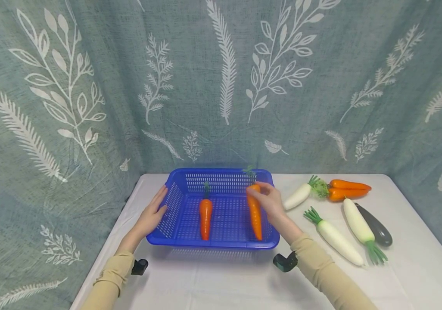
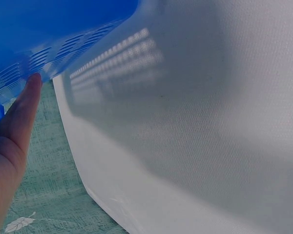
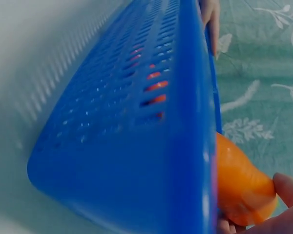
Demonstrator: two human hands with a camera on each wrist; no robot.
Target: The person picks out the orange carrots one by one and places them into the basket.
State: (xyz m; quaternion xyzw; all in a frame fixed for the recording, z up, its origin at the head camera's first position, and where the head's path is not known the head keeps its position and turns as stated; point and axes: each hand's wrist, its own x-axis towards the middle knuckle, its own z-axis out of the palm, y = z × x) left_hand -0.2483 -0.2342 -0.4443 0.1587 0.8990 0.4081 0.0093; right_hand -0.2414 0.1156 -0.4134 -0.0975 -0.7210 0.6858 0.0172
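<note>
A blue plastic basket [image 1: 213, 243] with slotted walls stands on the table. My right hand [image 1: 270, 203] pinches an orange carrot [image 1: 255, 217] near its leafy top, over the basket's right side. In the right wrist view, the thumb and fingertips press the thick end of the carrot [image 3: 241, 178] just past the rim. Straight fingers of my left hand [image 1: 152, 217] touch the basket's left wall from outside; the left wrist view shows part of that hand [image 2: 12, 146] against the slots. Another carrot [image 1: 205, 217], redder, lies inside the basket, left of its middle.
To the right lie two more carrots [image 1: 347, 190], a small white radish [image 1: 298, 196], two larger white radishes [image 1: 339, 243] with green tops, and a dark eggplant [image 1: 376, 226]. A patterned green curtain [image 1: 205, 86] hangs behind the white table [image 1: 213, 284].
</note>
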